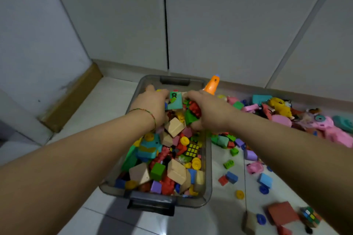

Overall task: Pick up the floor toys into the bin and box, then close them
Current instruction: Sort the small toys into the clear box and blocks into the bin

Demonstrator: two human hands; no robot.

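A red block [282,212] and small pieces lie loose on the floor [215,221], right of the bin [209,168], which is heaped with toys [172,170]. Over its far half, the right hand [210,113] clamps fingers and thumb on red and green bricks [193,112]. The left hand [152,105] touches a teal block [175,101]; its fingers are hidden, so I cannot tell. Beyond, an orange toy [211,85] sticks up beside a pink pile [282,118].

Left hand [152,105]: fingertips buried among toys [177,158]. Orange toy [212,84]: base masked by right hand [208,114]. Pink toys [338,136]: cropped at right.
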